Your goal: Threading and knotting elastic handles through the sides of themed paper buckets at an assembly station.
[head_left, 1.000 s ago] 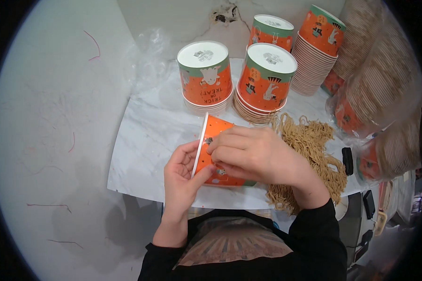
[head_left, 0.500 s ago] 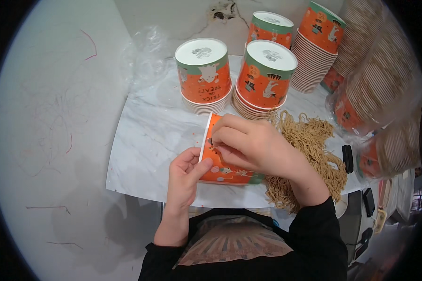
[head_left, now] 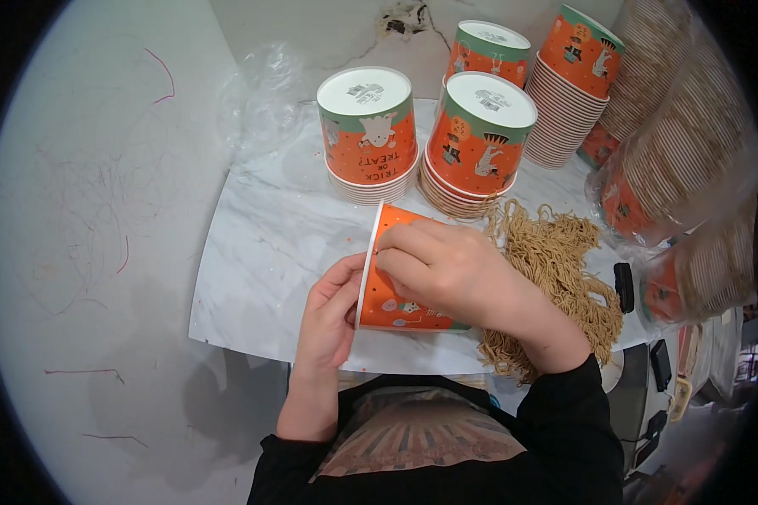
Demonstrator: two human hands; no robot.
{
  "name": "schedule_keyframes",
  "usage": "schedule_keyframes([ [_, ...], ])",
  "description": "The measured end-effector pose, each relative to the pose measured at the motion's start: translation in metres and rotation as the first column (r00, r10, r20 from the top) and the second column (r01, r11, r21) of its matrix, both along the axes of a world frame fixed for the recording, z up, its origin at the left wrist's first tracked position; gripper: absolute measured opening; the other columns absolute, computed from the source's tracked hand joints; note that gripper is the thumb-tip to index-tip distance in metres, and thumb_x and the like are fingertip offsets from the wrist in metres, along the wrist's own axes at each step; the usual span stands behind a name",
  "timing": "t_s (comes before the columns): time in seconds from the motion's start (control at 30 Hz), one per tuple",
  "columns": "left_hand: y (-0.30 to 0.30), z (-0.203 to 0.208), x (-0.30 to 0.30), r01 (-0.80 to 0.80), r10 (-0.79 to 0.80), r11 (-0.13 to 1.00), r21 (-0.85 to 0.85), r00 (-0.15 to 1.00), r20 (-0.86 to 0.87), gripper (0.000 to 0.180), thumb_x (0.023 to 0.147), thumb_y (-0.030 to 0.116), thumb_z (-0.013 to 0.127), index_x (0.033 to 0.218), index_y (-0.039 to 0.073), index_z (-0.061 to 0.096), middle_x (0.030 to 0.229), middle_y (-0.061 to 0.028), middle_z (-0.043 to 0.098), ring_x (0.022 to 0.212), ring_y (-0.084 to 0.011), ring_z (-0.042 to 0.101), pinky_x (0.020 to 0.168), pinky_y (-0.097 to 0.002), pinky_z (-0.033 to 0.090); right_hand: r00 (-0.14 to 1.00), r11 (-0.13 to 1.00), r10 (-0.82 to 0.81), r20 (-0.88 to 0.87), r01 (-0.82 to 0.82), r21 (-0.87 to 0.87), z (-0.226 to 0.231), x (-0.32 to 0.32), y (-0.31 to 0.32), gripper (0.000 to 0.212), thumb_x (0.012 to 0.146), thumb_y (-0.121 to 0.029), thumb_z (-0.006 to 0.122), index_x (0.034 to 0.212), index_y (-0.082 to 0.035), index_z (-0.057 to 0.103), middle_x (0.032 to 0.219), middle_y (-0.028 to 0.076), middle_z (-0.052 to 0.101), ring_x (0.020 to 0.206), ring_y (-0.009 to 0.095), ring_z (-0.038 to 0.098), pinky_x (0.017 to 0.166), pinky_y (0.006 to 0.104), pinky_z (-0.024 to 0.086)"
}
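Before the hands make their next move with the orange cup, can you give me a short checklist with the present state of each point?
1. Left hand supports the rim of the orange paper cup: ok.
2. Right hand grips the cup from above: ok.
3. Cup lies on its side over the marble board: ok.
4. Tan string bundle lies apart from the cup: cannot tell, the right hand hides that side.
5. Cup stacks stand upright behind: ok.
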State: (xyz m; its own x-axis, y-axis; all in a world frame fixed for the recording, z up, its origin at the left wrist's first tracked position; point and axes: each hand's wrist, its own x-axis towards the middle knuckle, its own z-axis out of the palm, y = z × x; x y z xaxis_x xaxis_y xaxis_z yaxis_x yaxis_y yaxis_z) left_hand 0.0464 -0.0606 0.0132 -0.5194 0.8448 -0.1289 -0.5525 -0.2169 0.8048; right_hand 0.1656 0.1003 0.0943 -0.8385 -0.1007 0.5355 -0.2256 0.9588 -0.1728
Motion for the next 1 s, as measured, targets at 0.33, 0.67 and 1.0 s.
schedule_keyframes([
  [0.33,0.009,-0.001,-0.013,0.175,-0.177,0.984,-0.030,0.983,-0.046,0.022,0.102,0.009,0.056,0.120,-0.001,0.062,0.105,-0.0037,0.070,0.090,-0.0074,0.067,0.076,-0.0211,0.053,0.999,0.999,0.028,0.017,-0.028,0.028,0.001,0.001,0.002,0.025,0.071,-0.015,0.072,0.089,-0.004,0.058,0.095,0.008,0.059,0.092,0.025,0.066,0.071,0.0355,0.057],
  [0.67,0.024,0.023,0.002,-0.320,0.373,0.891,0.323,0.107,-0.922,0.009,0.083,-0.003,0.062,0.092,0.000,0.061,0.134,-0.0207,0.056,0.114,-0.0296,0.062,0.101,-0.0416,0.047,0.992,0.987,-0.100,-0.078,0.108,0.117,0.015,0.011,0.016,0.020,0.072,-0.008,0.073,0.091,-0.008,0.065,0.083,0.005,0.057,0.079,0.023,0.063,0.064,0.0348,0.053],
  [1.0,0.033,0.091,-0.004,-0.170,0.012,0.985,0.029,-0.100,-0.995,0.007,0.085,0.006,0.060,0.092,0.004,0.059,0.090,-0.0102,0.071,0.078,-0.0282,0.068,0.078,-0.0383,0.054,0.996,0.761,-0.030,0.089,0.081,-0.644,0.021,0.021,0.027,0.011,0.089,-0.007,0.070,0.097,0.000,0.069,0.081,0.008,0.069,0.075,0.016,0.067,0.067,0.0288,0.053],
])
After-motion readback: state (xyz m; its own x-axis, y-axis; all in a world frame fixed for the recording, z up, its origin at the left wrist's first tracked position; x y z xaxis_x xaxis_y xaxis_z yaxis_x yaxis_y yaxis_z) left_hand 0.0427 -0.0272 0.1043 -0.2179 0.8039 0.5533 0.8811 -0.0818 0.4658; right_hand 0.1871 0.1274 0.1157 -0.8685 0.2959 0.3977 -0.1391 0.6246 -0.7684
